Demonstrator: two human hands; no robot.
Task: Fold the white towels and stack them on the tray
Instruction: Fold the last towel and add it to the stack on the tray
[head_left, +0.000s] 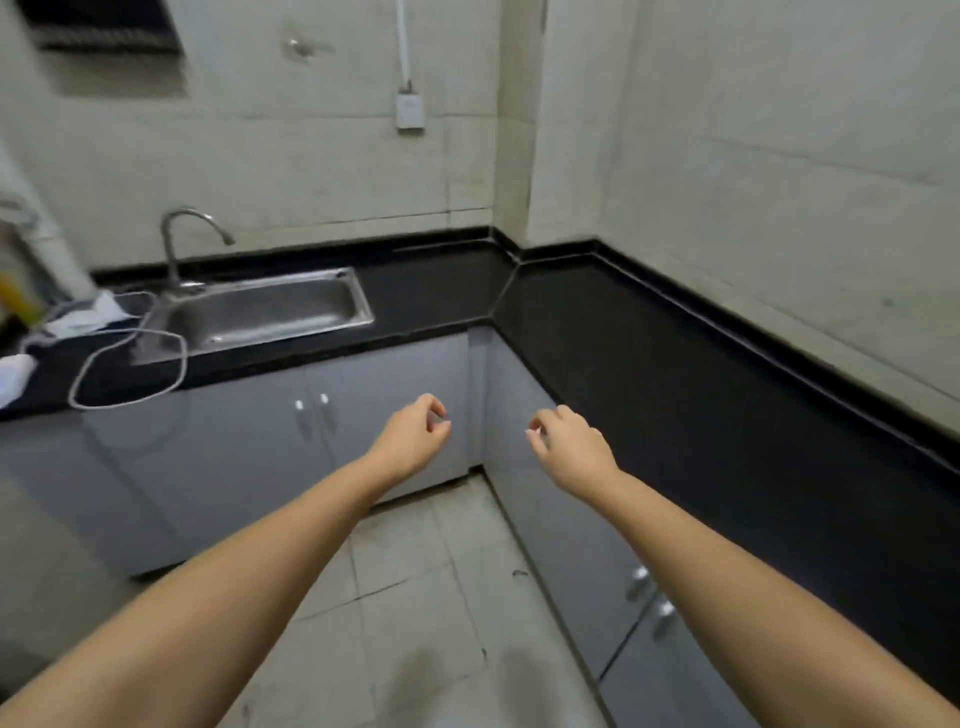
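White crumpled cloth (85, 312) lies far left beside the steel sink (260, 312); left hand (410, 436) and right hand (569, 447) hang loosely curled, empty.

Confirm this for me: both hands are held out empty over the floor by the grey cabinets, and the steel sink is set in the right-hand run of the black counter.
One slip: the steel sink is set in the left-hand run of the black counter, below the tap, as the head view shows. The rest holds: the left hand and right hand are held out empty over the floor by the grey cabinets.

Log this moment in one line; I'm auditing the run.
left hand: held out, loosely curled, holding nothing | right hand: same | white towels, tray: not in view | steel sink: left, in black counter
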